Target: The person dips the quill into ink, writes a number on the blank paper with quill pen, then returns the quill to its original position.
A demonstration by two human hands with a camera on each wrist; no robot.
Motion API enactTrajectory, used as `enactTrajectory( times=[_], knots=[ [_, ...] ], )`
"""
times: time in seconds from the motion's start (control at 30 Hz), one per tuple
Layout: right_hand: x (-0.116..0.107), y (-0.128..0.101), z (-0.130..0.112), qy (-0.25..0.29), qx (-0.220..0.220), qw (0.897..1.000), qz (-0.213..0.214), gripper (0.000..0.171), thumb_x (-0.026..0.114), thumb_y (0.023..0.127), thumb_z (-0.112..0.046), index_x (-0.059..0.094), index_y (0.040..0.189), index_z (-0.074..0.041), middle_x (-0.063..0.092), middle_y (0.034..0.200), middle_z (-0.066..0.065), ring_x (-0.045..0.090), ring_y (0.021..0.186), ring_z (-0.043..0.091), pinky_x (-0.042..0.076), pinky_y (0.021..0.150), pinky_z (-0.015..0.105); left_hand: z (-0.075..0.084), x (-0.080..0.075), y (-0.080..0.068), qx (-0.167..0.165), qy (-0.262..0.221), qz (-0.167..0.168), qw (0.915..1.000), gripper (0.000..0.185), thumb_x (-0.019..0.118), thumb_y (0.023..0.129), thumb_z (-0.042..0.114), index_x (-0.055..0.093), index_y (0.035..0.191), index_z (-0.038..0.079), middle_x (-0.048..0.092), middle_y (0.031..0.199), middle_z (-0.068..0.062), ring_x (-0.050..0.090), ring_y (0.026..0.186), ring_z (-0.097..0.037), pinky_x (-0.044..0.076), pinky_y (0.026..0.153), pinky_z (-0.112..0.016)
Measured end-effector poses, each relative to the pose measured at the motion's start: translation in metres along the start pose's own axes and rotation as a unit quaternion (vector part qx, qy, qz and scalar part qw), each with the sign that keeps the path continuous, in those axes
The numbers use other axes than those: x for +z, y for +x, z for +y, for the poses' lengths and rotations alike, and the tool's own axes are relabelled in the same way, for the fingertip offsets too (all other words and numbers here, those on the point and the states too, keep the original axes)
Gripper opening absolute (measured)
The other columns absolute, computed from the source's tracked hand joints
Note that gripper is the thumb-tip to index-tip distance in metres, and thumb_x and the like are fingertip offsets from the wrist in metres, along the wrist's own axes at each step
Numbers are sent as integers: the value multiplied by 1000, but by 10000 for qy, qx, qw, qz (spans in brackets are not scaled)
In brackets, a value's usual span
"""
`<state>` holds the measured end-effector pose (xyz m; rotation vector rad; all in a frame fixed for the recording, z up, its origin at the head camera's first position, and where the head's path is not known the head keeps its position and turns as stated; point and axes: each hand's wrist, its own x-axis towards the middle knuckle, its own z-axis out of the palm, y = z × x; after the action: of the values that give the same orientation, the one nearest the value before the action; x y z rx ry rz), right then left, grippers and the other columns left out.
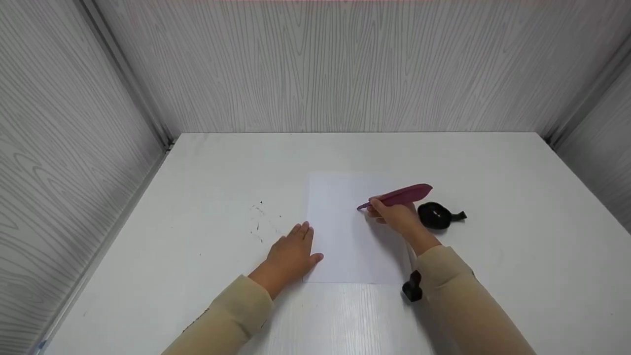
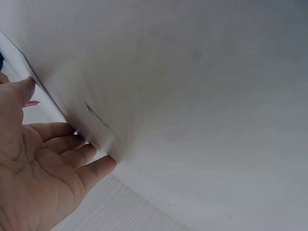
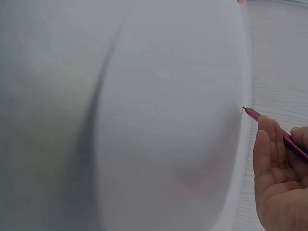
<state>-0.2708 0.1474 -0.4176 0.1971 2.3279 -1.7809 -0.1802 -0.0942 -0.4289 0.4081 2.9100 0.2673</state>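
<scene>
A white sheet of paper (image 1: pixel 347 227) lies in the middle of the white table (image 1: pixel 222 162). My right hand (image 1: pixel 394 214) grips a magenta feather quill pen (image 1: pixel 402 195), its tip (image 3: pixel 244 109) down on the paper's right part. My left hand (image 1: pixel 291 254) lies flat with straight fingers (image 2: pixel 72 144) on the table at the paper's left edge, thumb toward the sheet. A black ink pot (image 1: pixel 436 215) sits just right of the right hand.
A small black object (image 1: pixel 413 287) stands by my right forearm near the paper's lower right corner. Dark ink specks (image 1: pixel 259 219) mark the table left of the paper. Grey wood-grain walls (image 1: pixel 345 64) close in the back and both sides.
</scene>
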Motion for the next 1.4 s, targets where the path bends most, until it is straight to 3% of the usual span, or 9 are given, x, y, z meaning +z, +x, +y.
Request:
enactTrajectory(
  times=[0.53, 1.4],
  knots=[
    [5, -4, 0, 19, -107, 9995, -295, 29, 63, 94, -22, 65, 112, 1, 72, 91, 7, 69, 85, 14, 54, 79, 29, 1, 0, -1, 12, 113, 91, 9999, 69, 52, 97, 42, 34, 145, -3, 29, 152, -16, 25, 140, -29, 30, 107, -49],
    [-3, -16, 9, -440, -556, 9869, -1448, 32, 64, 93, -27, 68, 114, -2, 72, 95, 9, 68, 89, 18, 54, 79, 31, 0, 0, 1, 2, -25, 53, 10000, 69, 52, 97, 42, 34, 145, -3, 28, 152, -16, 24, 140, -29, 30, 106, -50]
  ],
)
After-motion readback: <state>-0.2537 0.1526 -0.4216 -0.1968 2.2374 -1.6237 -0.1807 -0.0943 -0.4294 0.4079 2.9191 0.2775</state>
